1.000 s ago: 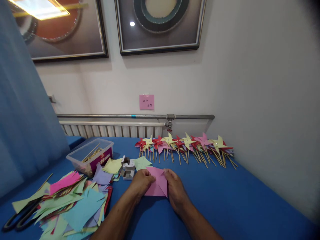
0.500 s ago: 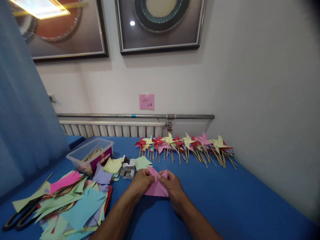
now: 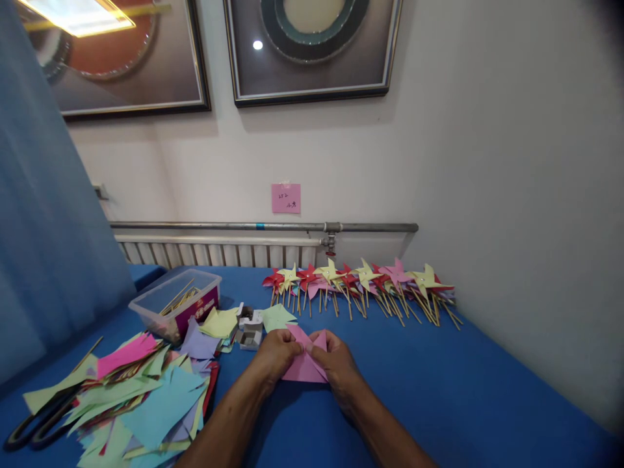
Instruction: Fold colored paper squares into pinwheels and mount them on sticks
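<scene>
Between my two hands is a pink paper square (image 3: 305, 372) with cut slits, its upper corners partly folded in toward the middle. My left hand (image 3: 279, 354) pinches its left side, thumb pressed near the centre. On the other side my right hand (image 3: 336, 364) grips the right part, with the thumb close to the left thumb at the centre. The fingers behind the paper are hidden. Just beyond my left hand stand small open white boxes (image 3: 251, 335) and a pale green paper piece (image 3: 277, 317).
Finished paper pinwheels (image 3: 365, 276) on sticks lie in a row at the back. At left are a pile of cut coloured papers (image 3: 156, 403), black-handled scissors (image 3: 46, 422) and a clear plastic box (image 3: 141, 302) with sticks. A blue cloth (image 3: 439, 390) covers the table.
Both hands stay almost in place. The thumbs have shifted very slightly closer together over the middle of the pink paper.
</scene>
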The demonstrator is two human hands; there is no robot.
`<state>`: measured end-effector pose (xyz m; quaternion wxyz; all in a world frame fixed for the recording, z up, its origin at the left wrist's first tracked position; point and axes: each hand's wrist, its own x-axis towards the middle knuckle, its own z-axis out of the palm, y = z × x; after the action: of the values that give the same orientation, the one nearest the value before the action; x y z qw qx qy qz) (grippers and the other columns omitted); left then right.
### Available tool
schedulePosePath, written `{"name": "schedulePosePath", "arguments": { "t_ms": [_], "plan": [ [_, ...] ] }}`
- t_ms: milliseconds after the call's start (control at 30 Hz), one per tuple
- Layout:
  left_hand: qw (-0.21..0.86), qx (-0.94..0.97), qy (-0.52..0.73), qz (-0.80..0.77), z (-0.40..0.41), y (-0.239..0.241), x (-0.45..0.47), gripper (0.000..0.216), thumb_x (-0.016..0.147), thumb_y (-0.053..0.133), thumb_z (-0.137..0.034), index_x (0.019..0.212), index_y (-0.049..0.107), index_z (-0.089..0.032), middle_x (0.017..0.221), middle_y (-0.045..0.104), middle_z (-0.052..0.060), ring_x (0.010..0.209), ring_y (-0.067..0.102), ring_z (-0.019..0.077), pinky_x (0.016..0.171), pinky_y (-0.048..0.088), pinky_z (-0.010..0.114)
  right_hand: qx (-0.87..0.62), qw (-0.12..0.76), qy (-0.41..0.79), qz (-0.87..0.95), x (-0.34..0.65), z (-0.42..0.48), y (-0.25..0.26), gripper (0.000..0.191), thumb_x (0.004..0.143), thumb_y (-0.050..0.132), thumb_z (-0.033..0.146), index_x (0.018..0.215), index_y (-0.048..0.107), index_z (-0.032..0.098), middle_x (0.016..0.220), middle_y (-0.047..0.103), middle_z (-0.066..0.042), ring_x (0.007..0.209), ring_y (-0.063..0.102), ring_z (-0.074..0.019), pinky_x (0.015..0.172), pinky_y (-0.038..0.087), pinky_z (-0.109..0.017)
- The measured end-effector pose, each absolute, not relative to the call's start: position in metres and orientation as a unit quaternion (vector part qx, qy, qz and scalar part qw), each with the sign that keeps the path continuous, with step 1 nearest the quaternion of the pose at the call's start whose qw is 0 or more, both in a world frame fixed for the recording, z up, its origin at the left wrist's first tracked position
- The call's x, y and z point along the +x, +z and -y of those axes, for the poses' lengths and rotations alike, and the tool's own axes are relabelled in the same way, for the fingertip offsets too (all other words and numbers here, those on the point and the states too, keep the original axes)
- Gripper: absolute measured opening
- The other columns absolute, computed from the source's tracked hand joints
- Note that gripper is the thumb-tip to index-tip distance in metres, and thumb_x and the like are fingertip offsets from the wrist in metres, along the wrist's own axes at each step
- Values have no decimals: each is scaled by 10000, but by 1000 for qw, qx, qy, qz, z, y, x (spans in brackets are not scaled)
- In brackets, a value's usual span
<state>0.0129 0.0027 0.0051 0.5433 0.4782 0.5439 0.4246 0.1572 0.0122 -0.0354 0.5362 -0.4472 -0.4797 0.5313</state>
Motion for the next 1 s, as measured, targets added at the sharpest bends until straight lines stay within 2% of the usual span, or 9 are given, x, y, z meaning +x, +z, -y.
{"name": "schedulePosePath", "arguments": {
  "t_ms": [133,300,567,700,867,1000],
  "plan": [
    [550,480,428,-534,-4,4,12,239,674,713,-197,602,485,-193,485,469,-54,441,355,76,482,233,235,-451,537,525,483,156,-16,-39,340,577,782,431,769,613,207,623,582,39,567,505,-142,555,395,-264],
    [551,484,432,-524,-6,2,12,256,676,725,-232,597,485,-191,484,458,-54,453,350,78,495,234,239,-462,534,518,483,156,-17,-39,308,571,765,404,754,615,208,606,569,43,557,488,-139,543,388,-260],
    [566,482,455,-490,-4,1,11,404,636,781,-460,599,487,-185,517,445,-58,479,331,68,500,230,233,-474,545,504,474,157,-18,-41,291,600,747,411,769,627,206,608,587,33,546,490,-142,532,378,-262],
    [543,493,439,-520,-5,1,13,385,584,820,-377,579,481,-193,501,446,-62,474,340,71,502,232,234,-482,541,485,490,158,-17,-40,258,600,737,388,753,626,212,605,576,39,545,486,-142,520,367,-260],
    [535,497,429,-531,-6,2,13,280,647,764,-254,568,500,-206,506,480,-47,471,376,97,518,250,246,-475,541,500,482,157,-14,-33,269,583,754,364,756,617,210,604,587,42,558,515,-151,534,392,-262],
    [507,478,449,-559,-7,5,7,293,676,730,-195,541,471,-217,486,456,-43,460,357,102,513,231,251,-419,540,559,470,157,-5,-20,336,667,740,420,897,644,195,637,632,28,569,559,-155,572,417,-265]
  ]
}}
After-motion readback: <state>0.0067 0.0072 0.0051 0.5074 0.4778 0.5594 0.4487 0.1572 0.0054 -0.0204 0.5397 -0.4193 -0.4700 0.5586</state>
